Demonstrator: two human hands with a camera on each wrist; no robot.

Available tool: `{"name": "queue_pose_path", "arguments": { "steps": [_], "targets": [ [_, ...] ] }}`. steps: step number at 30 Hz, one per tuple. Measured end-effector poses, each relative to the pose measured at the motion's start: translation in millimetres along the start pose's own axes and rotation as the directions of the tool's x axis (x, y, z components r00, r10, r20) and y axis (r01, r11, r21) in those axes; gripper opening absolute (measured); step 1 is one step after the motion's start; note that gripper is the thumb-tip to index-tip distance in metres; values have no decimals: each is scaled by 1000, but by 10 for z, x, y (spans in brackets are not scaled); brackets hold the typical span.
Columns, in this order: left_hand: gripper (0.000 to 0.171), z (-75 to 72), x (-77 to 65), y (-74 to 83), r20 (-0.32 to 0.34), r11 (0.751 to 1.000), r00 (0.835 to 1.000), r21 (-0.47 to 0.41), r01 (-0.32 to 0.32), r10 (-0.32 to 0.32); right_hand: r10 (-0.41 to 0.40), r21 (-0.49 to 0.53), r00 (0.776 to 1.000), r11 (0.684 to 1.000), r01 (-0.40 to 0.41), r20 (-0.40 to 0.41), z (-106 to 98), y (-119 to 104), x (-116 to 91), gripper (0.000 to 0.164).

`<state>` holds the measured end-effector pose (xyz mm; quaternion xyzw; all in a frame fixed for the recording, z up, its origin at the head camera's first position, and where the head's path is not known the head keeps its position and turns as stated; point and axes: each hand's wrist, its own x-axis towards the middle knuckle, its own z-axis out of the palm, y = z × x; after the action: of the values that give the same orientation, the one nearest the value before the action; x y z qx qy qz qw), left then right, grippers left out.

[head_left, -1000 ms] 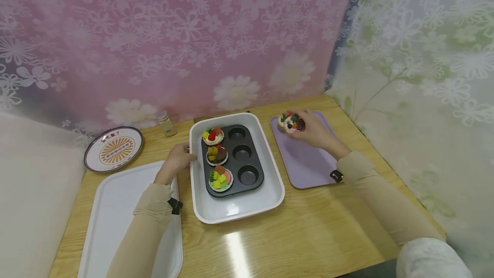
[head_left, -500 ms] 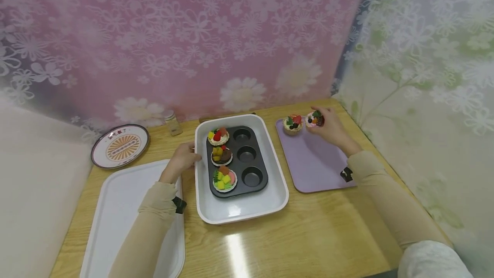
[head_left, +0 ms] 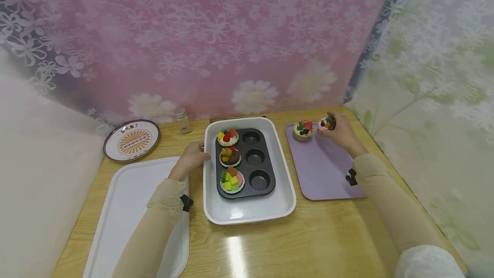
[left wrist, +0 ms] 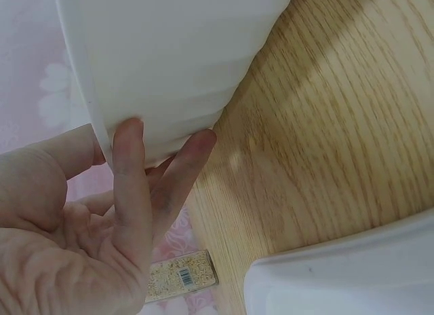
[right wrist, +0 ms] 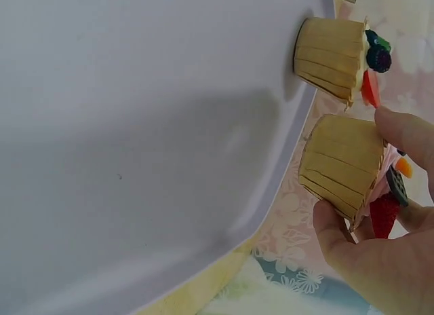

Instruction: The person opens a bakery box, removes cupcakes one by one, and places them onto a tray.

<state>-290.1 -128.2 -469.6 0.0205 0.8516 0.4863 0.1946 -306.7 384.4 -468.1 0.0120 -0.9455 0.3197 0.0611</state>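
Note:
My right hand [head_left: 344,135] pinches a cupcake [head_left: 325,124] with pink cream, berries and a biscuit on top, over the back right of the purple tray [head_left: 322,173]. In the right wrist view its pale pleated cup [right wrist: 341,167] is tilted between thumb and fingers. Left of it on that tray stands another cupcake [head_left: 302,131] with strawberries and blackberries. My left hand [head_left: 191,160] grips the left rim of a deep white bin [head_left: 251,214], fingers against the outer wall. Inside lies a black muffin tin [head_left: 244,173]; its left column holds three decorated cakes [head_left: 232,180], its right cups are bare.
A white tray [head_left: 133,200] lies at the left, close by the bin. Behind it a patterned plate [head_left: 132,140] leans near the wall, with a small capped jar [head_left: 184,122] beside it. Floral cloth hangs at the back and right of the wooden table [head_left: 278,248].
The right hand has carried the pink-cream cupcake rightward, away from the strawberry cupcake, which stays on the tray. The left hand keeps its hold on the bin. The head view has shifted slightly.

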Motion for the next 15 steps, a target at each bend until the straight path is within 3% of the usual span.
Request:
{"name": "queue_pose_path", "arguments": {
  "steps": [15],
  "targets": [
    [59, 21, 20, 0, -25, 1000, 1000, 16, 1, -1, 67, -23, 996, 998, -66, 62, 73, 108, 91, 85]
  ]
}}
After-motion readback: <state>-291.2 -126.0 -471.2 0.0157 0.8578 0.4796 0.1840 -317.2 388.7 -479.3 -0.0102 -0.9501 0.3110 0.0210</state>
